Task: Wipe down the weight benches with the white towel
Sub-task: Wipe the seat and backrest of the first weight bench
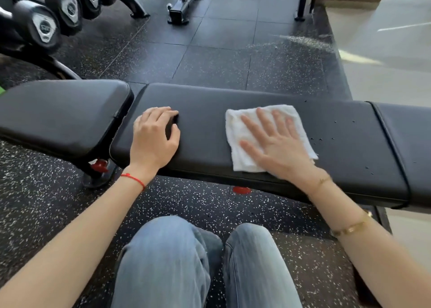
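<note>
Towel (242, 142): folded, lay on bench (210, 125) pad, pinned flat under splayed right hand (279, 144). Left hand (154, 135): loosely curled, holding nothing, resting leftward. Pad's long axis ran left–right; droplets (326, 139) lay just right of towel.

Weight bench (210, 130): black padded upholstery, lying flat, running left to right across the view. 2 pads visible, a shorter seat pad (63, 116) at left and a long back pad at right, split by a narrow gap. Small droplets on the back pad's right part. White towel (235, 130): folded to a rough square, terry texture, flat on the back pad near its middle, faint yellowish stain.
</note>
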`<action>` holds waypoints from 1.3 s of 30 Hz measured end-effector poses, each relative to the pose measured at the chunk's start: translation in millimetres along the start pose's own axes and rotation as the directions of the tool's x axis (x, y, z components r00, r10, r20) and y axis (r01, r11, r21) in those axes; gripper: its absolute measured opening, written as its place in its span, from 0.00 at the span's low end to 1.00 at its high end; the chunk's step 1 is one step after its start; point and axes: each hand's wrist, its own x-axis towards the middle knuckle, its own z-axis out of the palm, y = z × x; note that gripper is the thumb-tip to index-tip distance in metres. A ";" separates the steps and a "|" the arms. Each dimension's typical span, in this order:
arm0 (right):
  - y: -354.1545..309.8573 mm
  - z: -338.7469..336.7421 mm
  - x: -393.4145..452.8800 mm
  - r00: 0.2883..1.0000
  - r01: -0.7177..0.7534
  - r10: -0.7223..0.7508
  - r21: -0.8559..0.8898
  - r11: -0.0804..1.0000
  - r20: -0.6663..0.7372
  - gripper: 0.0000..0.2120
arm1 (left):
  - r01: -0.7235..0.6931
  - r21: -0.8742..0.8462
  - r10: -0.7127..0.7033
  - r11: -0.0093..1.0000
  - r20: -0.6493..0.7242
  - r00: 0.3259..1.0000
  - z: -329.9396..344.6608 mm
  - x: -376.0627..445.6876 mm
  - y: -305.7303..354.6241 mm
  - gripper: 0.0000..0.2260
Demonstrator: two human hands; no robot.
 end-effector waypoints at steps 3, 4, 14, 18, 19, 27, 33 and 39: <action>11.3 -5.0 41.0 0.996 -0.087 0.086 0.035 0.996 0.024 0.29 | 0.001 0.016 -0.001 1.000 0.006 1.000 0.7 -1.1 1.2 0.15; 8.9 -5.2 55.6 0.995 -0.100 0.098 0.049 0.994 0.035 0.29 | 0.002 0.018 -0.002 1.000 0.008 1.000 0.5 -1.1 1.3 0.15; -42.9 8.3 32.9 0.989 0.151 -0.150 0.037 0.988 -0.012 0.29 | 0.011 0.008 -0.011 1.000 0.027 1.000 -0.6 -2.2 3.3 0.16; -7.8 4.2 1.4 0.993 0.122 -0.121 0.012 0.993 -0.009 0.30 | 0.004 0.012 -0.004 1.000 0.020 1.000 0.8 -2.8 2.1 0.16; 4.2 1.5 5.4 0.997 0.073 -0.073 0.010 0.997 -0.006 0.30 | 0.003 0.009 -0.003 1.000 0.016 1.000 1.3 -2.7 1.7 0.16; -28.8 -4.6 95.7 0.997 -0.035 0.031 0.046 0.998 0.073 0.28 | 0.018 0.005 -0.018 1.000 0.007 1.000 2.8 -3.9 2.6 0.17; -61.5 8.5 1.8 0.987 0.159 -0.158 -0.017 0.987 0.025 0.30 | 0.015 0.002 -0.015 1.000 0.019 1.000 1.8 -4.0 1.0 0.17; -29.5 8.1 -52.9 0.999 -0.042 0.040 -0.170 0.985 -0.011 0.30 | 0.023 -0.006 -0.023 1.000 0.004 1.000 3.1 -5.1 1.4 0.17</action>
